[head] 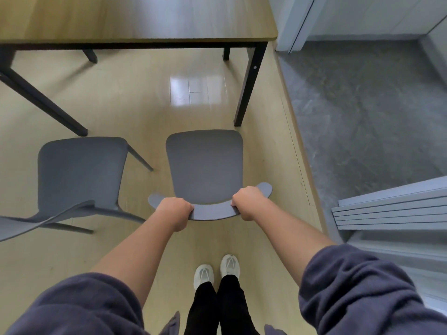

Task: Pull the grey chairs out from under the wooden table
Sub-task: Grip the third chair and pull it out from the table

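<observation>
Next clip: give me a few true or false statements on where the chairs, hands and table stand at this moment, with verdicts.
1. Both hands grip the backrest of the right chair. True: the left hand and right hand clasp its curved top edge.
2. The right chair's seat is tucked under the table. False: the whole seat stands clear of the table's edge.
3. The left chair is held by one hand. False: no hand touches it.
4. The left chair stands out from under the table. True.
5. The tabletop carries plates. False: nothing shows on the visible part.
</observation>
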The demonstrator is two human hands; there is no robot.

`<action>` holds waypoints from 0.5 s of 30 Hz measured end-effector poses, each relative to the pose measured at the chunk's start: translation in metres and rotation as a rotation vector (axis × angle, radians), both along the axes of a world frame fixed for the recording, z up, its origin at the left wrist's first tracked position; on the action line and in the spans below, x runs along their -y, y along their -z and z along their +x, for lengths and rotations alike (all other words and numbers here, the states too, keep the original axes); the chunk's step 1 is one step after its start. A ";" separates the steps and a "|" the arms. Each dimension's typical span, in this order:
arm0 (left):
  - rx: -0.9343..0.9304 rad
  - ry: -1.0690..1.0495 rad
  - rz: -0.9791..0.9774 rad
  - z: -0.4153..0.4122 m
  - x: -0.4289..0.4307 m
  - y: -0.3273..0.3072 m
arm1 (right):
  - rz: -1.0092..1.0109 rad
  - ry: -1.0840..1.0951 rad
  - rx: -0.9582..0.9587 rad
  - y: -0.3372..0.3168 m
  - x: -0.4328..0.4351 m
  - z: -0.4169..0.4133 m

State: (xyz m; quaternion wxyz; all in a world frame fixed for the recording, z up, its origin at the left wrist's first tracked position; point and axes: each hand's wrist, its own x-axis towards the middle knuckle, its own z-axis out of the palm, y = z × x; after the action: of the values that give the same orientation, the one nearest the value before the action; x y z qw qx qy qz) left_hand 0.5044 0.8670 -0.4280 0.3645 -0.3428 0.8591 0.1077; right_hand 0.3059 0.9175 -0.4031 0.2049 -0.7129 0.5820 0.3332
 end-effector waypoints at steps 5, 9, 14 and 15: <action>0.013 0.080 -0.004 0.006 -0.005 0.000 | 0.006 0.022 -0.001 0.003 -0.010 0.007; 0.020 0.132 0.006 0.013 -0.006 0.002 | 0.014 0.001 0.003 0.007 -0.016 0.013; 0.023 0.103 0.031 0.015 -0.006 0.003 | 0.005 -0.001 0.008 0.006 -0.017 0.011; 0.024 0.092 0.037 0.015 -0.007 0.003 | 0.005 -0.009 0.011 0.005 -0.016 0.010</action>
State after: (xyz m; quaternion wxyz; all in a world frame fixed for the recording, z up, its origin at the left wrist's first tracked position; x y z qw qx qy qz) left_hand 0.5194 0.8736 -0.4313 0.3859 -0.2974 0.8672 0.1027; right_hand 0.3163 0.9338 -0.4086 0.2083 -0.7168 0.5770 0.3314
